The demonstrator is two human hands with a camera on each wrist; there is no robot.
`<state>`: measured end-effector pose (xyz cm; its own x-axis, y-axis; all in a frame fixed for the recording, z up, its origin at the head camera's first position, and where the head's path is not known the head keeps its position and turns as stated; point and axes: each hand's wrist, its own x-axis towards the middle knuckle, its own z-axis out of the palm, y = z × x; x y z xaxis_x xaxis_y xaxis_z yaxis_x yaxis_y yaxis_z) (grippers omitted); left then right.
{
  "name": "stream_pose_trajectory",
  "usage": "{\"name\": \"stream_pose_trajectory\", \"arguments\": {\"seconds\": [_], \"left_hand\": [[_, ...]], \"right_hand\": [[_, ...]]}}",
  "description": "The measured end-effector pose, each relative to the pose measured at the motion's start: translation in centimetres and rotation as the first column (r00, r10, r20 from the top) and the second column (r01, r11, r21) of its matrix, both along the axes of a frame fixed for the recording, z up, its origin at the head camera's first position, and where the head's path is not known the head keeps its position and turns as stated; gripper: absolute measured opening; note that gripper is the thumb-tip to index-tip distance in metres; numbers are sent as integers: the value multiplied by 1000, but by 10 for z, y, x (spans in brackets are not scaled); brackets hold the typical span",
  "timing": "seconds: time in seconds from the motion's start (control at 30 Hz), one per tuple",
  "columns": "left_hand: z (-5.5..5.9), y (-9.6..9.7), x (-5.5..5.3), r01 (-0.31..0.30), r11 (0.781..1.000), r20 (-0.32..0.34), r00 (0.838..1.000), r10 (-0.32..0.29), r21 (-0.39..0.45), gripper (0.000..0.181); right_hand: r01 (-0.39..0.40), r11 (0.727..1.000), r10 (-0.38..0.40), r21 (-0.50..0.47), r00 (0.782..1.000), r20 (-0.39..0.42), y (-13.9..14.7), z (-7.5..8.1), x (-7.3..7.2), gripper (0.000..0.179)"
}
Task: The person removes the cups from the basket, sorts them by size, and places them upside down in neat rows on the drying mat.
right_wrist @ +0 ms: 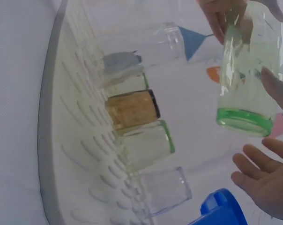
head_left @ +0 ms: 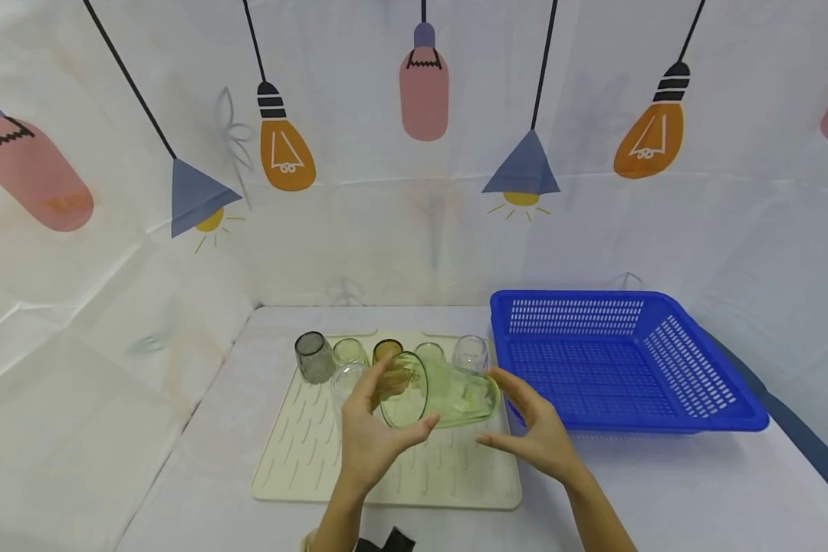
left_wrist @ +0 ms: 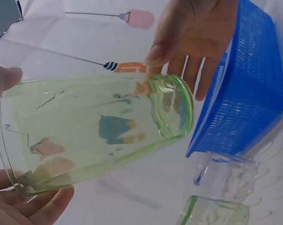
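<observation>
A tall light-green glass tumbler [head_left: 458, 392] lies sideways in the air above the drying mat, its mouth to the left and thick base to the right. My left hand [head_left: 376, 441] grips it near the mouth, thumb on one side and fingers on the other. By the base is my right hand [head_left: 543, 438], with fingers spread. In the right wrist view its fingers stand apart from the green base [right_wrist: 244, 123], while the thumb overlaps the tumbler's side; I cannot tell whether it touches. In the left wrist view, the tumbler [left_wrist: 99, 136] looks hollow.
Several glasses stand on the cream drying mat [head_left: 303, 460]: a grey glass [head_left: 314, 359], an amber glass [right_wrist: 133, 109], a clear glass [head_left: 471, 353], a tall clear glass [right_wrist: 151, 47] and small green ones. A blue plastic basket [head_left: 669, 422] sits at the right. Behind hangs a lamp-patterned sheet.
</observation>
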<state>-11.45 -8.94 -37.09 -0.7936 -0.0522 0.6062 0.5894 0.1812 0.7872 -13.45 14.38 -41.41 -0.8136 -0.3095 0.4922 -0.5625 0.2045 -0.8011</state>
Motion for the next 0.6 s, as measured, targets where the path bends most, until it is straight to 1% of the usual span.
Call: {"name": "stream_pose_trajectory", "arguments": {"seconds": [0.07, 0.13, 0.17, 0.23, 0.27, 0.33, 0.4, 0.47, 0.5, 0.57, 0.6], "left_hand": [[-2, 0, 1, 31, 998, -10, 999, -30, 54, 78], [-4, 1, 2, 59, 991, 1, 998, -60, 117, 77], [-5, 1, 2, 73, 985, 11, 997, -76, 154, 75], [-6, 3, 4, 96, 968, 39, 993, -108, 234, 72], [-7, 4, 4, 106, 955, 55, 990, -126, 277, 71], [-8, 6, 6, 130, 923, 78, 982, -170, 363, 69], [-8, 9, 7, 150, 881, 96, 972, -214, 449, 69], [-9, 13, 9, 168, 835, 102, 961, -257, 524, 69], [-9, 14, 9, 174, 817, 105, 956, -274, 550, 68], [-9, 18, 11, 179, 788, 113, 947, -300, 589, 66], [-9, 19, 11, 181, 782, 116, 945, -307, 596, 64]], "right_hand": [[-41, 997, 45, -65, 998, 49, 1, -3, -2, 79], [-86, 985, 103, -149, 989, 107, 2, -5, -4, 76], [-120, 971, 151, -209, 979, 139, 1, -7, -5, 74], [-178, 927, 249, -330, 950, 187, -1, -10, -5, 70], [-208, 895, 304, -396, 932, 197, -3, -11, -5, 68], [-269, 806, 418, -527, 889, 187, -7, -12, -5, 62], [-325, 709, 502, -626, 856, 125, -14, -11, -6, 56], [-373, 608, 559, -701, 828, 45, -20, -10, -6, 51], [-393, 561, 580, -729, 814, 8, -24, -9, -6, 50], [-417, 497, 601, -761, 798, -44, -28, -5, -6, 53], [-418, 477, 607, -773, 793, -54, -30, -3, -6, 55]]}}
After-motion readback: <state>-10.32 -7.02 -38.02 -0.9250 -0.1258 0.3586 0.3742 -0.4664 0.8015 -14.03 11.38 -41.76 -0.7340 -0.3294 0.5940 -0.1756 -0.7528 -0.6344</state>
